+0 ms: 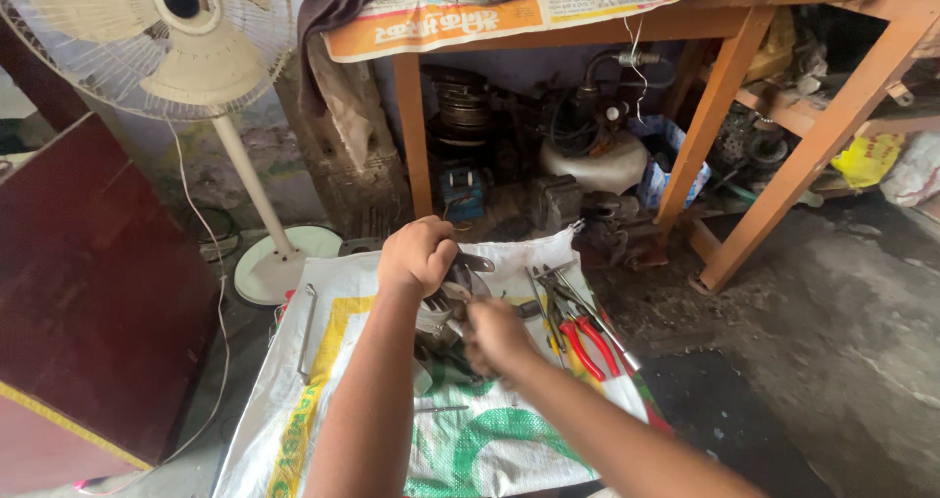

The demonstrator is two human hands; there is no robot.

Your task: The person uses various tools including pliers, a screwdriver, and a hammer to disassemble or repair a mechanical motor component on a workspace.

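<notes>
Head view, looking down: both hands are working on a grey metal part (443, 314) that sits on a white woven sack (323, 361) spread over the floor. The left hand (416, 256) is closed in a fist on top of the part, seemingly gripping a dark handle or lever (477, 262) that pokes out to the right. The right hand (494, 333) is blurred and curled right against the part's lower side; I can't tell if that grip has hold of anything. My guess is the job is somewhere in the middle: the part looks partly opened up, tools are out, nothing looks finished.

Counts, as far as I can make out:
- 1 metal part in hand
- 1 pair of red-handled pliers (587, 346), in a bunch of thin metal tools (553, 287) too jumbled to count
- 1 long metal rod (306, 327) on the sack's left edge
- 1 standing fan (166, 38)
- 1 orange table (725, 96) behind, junk piled underneath
</notes>
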